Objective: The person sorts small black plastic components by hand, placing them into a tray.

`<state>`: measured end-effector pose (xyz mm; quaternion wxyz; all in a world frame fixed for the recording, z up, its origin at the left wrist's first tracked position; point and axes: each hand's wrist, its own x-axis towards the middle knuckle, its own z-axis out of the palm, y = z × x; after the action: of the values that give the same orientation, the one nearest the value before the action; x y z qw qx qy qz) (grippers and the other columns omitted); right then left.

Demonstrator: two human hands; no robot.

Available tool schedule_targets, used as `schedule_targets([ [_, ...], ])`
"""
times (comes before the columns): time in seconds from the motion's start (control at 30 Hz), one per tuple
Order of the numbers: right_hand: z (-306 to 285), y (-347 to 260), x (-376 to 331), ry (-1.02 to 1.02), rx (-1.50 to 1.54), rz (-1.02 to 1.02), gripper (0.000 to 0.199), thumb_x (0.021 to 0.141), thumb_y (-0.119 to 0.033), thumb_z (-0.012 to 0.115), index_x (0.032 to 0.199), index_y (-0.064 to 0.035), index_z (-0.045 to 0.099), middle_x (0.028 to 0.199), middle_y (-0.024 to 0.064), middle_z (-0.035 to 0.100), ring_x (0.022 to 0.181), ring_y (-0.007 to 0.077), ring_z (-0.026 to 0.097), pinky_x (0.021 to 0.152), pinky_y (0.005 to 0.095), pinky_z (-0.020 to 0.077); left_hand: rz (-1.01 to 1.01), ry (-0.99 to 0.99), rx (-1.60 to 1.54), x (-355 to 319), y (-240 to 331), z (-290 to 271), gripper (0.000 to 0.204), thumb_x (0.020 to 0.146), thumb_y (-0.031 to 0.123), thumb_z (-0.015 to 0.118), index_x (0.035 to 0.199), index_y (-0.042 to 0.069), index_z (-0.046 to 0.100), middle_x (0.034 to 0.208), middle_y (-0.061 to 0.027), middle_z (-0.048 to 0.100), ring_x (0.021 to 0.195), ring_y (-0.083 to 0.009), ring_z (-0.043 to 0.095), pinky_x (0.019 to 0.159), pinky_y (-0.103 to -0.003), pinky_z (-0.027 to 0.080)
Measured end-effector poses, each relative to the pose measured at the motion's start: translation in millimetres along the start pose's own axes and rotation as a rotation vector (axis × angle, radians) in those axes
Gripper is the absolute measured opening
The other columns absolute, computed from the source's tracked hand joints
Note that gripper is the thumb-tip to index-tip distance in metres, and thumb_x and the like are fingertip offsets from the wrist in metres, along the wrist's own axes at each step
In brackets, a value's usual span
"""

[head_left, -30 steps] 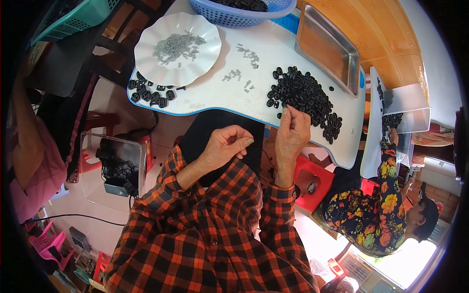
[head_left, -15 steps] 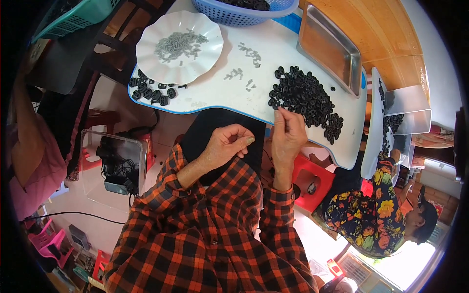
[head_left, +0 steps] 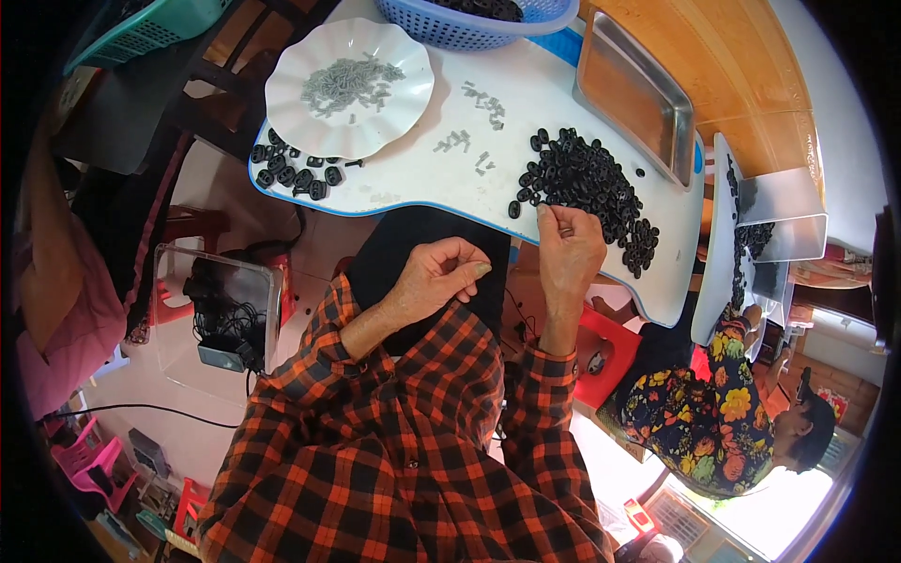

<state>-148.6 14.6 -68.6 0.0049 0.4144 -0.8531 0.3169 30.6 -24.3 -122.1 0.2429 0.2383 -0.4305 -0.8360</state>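
My left hand [head_left: 439, 278] is over my lap with thumb and fingers pinched together; whatever may be between them is too small to make out. At the table's near edge, my right hand [head_left: 571, 246] has its fingertips closed against the near left side of a pile of small black oval pieces [head_left: 587, 178]. I cannot tell what those fingertips hold. One black oval piece [head_left: 514, 209] lies by the edge, just left of the pile. Short clear-grey pieces [head_left: 485, 103] are scattered mid-table. More of them lie in a white scalloped plate [head_left: 413, 103] at the left.
Black assembled-looking parts [head_left: 302, 178] sit below the plate. A blue basket [head_left: 450, 28] and a metal tray [head_left: 627, 98] stand at the back. A clear bin with cables [head_left: 216, 324] is at lower left. One person in a floral top [head_left: 704, 413] sits at right; another is far left.
My right hand has moved slightly right and down along the pile. A black oval piece now shows apart at the table edge. My left hand stays where it was.
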Motion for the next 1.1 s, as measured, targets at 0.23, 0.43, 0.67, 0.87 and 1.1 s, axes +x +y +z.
schedule_targets([
  [0.23,2,-3,6,-0.028,-0.027,0.075,0.018,0.075,-0.014,0.073,0.084,0.0014,0.068,0.077,0.0103,0.062,0.066,0.0158,0.061,0.063,0.0274,0.0491,-0.003,0.004,-0.008,0,-1,-1,0.015,0.09,0.011,0.061,0.097,-0.002,0.062,0.076,-0.0006,0.06,0.063,-0.0041,0.057,0.054,-0.018,0.05],
  [0.43,3,1,5,-0.039,0.069,0.07,0.017,0.075,-0.011,0.072,0.084,0.002,0.067,0.078,0.0093,0.062,0.066,0.0143,0.06,0.065,0.0266,0.0492,0.006,0.002,0.018,0,1,-1,0.015,0.09,0.012,0.061,0.097,-0.001,0.061,0.076,-0.0005,0.06,0.063,-0.004,0.057,0.054,-0.018,0.05],
  [0.67,6,2,5,-0.049,0.099,0.079,0.015,0.076,-0.014,0.069,0.085,-0.0028,0.067,0.082,0.0108,0.059,0.071,0.0219,0.06,0.067,0.0336,0.0473,0.005,0.011,0.008,-1,2,-2,0.016,0.091,0.013,0.06,0.098,-0.001,0.062,0.076,-0.0007,0.06,0.063,-0.0041,0.057,0.054,-0.018,0.05],
  [0.87,4,2,9,-0.087,0.029,0.039,0.013,0.077,-0.012,0.068,0.085,-0.0032,0.066,0.083,0.0095,0.058,0.071,0.0219,0.061,0.067,0.034,0.0477,0.014,0.01,0.04,-2,5,-2,0.018,0.092,0.013,0.058,0.1,-0.003,0.062,0.076,-0.0015,0.06,0.063,-0.0048,0.057,0.054,-0.018,0.05],
  [1.1,1,-11,7,-0.042,0.164,0.034,0.01,0.076,-0.005,0.07,0.083,-0.0009,0.064,0.078,0.004,0.058,0.064,0.0082,0.055,0.061,0.0213,0.0456,0.029,0.012,-0.076,-4,7,-6,0.018,0.094,0.013,0.055,0.1,-0.003,0.061,0.078,-0.0039,0.061,0.062,-0.0075,0.059,0.054,-0.02,0.05],
])
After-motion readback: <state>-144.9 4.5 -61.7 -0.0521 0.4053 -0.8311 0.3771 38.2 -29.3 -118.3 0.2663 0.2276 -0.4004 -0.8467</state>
